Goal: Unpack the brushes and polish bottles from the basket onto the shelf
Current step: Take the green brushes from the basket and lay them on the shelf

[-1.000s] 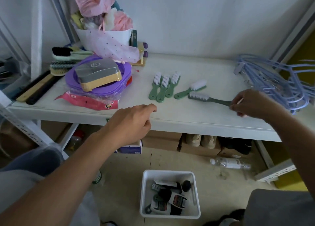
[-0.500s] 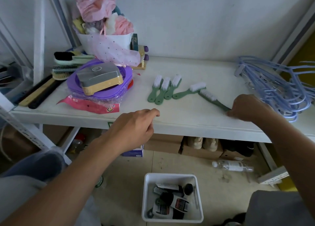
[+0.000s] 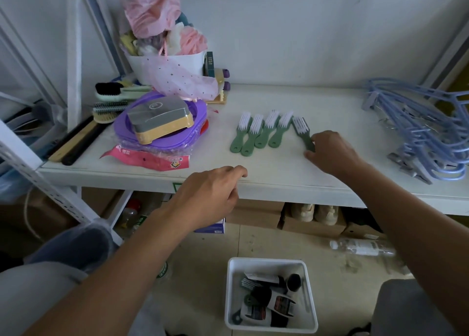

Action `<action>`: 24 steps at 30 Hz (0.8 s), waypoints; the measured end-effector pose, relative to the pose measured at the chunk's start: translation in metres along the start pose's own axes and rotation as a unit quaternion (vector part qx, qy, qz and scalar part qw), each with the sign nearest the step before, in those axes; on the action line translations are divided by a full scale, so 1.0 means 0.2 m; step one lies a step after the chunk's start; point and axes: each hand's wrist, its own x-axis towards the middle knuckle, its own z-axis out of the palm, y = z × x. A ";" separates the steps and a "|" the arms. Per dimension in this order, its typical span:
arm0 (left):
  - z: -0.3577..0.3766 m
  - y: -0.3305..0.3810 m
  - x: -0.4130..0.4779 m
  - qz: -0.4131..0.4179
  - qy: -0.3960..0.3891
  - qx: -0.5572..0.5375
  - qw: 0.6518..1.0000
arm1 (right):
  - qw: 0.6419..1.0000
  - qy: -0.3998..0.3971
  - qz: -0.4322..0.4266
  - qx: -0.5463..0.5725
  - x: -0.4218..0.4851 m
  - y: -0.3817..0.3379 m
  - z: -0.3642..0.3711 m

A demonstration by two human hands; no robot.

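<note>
R hand (image 3: 330, 153): I'm seeing it pinching the handle of the 5th green brush (image 3: 300, 129).
5th green brush: lying on the shelf (image 3: 279, 168), just beside the row.
L hand (image 3: 210, 196): fingers hanging loose, holding nothing, tips touching shelf front edge.
row: 4 green brushes (image 3: 256, 132) lying side by side.
basket (image 3: 266, 261): sitting on the floor w/ polish bottles (image 3: 276, 306) lying inside.

Head-worn view, down over shelf (image 3: 279, 173)
</note>
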 end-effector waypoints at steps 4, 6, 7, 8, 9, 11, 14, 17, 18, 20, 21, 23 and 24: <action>0.00 0.00 0.00 -0.001 -0.007 -0.002 1.000 | 0.999 0.017 -0.026 0.018 0.03 -0.10 0.06; 0.00 -0.01 -0.01 0.002 -0.008 -0.002 1.000 | 0.999 0.014 -0.027 0.026 0.04 -0.13 0.07; 0.00 -0.01 -0.01 0.002 -0.007 -0.002 1.000 | 0.999 0.013 -0.022 0.025 0.05 -0.14 0.08; 0.00 -0.01 -0.02 0.003 -0.006 -0.002 1.000 | 1.000 0.012 -0.019 0.020 0.07 -0.15 0.08; 0.00 -0.01 -0.03 0.003 -0.005 -0.001 1.000 | 1.000 0.012 -0.018 0.016 0.08 -0.15 0.09; 0.00 -0.01 -0.03 0.004 -0.009 0.004 1.000 | 1.000 0.013 -0.015 0.017 0.11 -0.16 0.10; 0.00 -0.01 -0.04 0.001 -0.021 0.008 1.000 | 1.000 0.000 -0.001 0.023 0.11 -0.17 0.12; -0.01 -0.03 -0.05 -0.002 -0.038 0.008 0.999 | 1.000 0.013 -0.011 0.024 0.05 -0.22 0.11; -0.01 -0.03 -0.05 -0.001 -0.038 0.010 0.999 | 0.999 0.032 -0.030 0.026 0.01 -0.24 0.10; 0.00 -0.03 -0.04 -0.002 -0.031 0.013 0.999 | 0.993 0.075 -0.078 0.043 -0.07 -0.28 0.09; 0.00 -0.03 -0.03 -0.005 -0.026 0.015 1.000 | 0.989 0.091 -0.102 0.052 -0.12 -0.30 0.09; 0.01 -0.01 -0.03 -0.011 -0.015 0.022 1.000 | 0.982 0.108 -0.135 0.075 -0.20 -0.33 0.09; 0.01 0.00 -0.02 -0.014 -0.011 0.023 1.000 | 0.979 0.112 -0.143 0.091 -0.25 -0.33 0.09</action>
